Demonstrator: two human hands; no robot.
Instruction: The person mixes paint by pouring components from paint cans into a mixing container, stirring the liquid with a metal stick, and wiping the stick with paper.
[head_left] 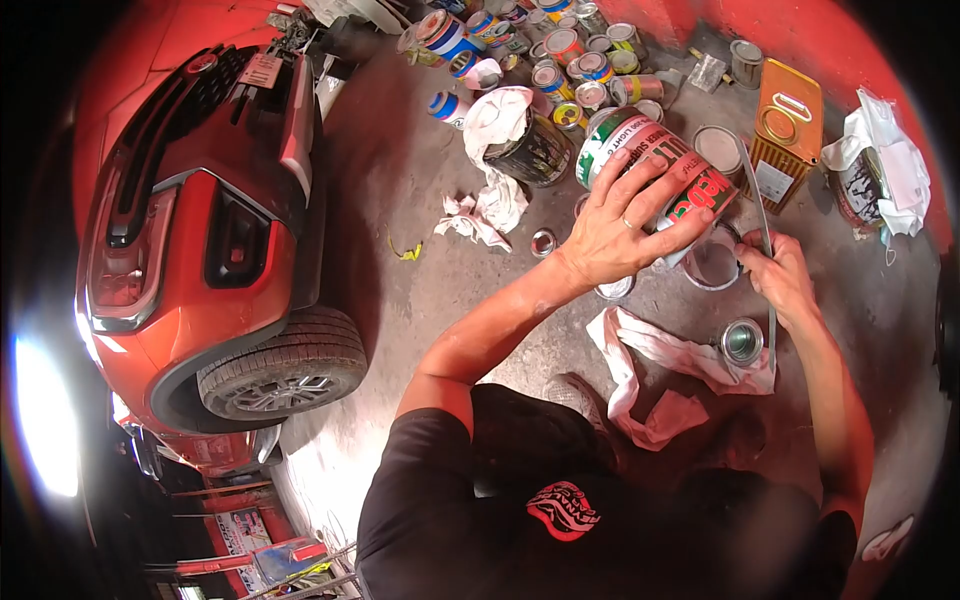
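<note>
Can (672, 158) tipped over between the hands, its long axis slanting from upper left to lower right, lidward end toward the cup (714, 279)! Left hand (622, 215) is nearer, spread wide across the can's side and gripping it. Right hand (782, 272), fingers curled tight, has a thin strip (756, 190) beside the cup; whether it touches the cup too, I can't tell. Now the print: "Weber", it looks like, then "MULT", the rest hidden, and "LIGHT G", cut off by the curve.
</note>
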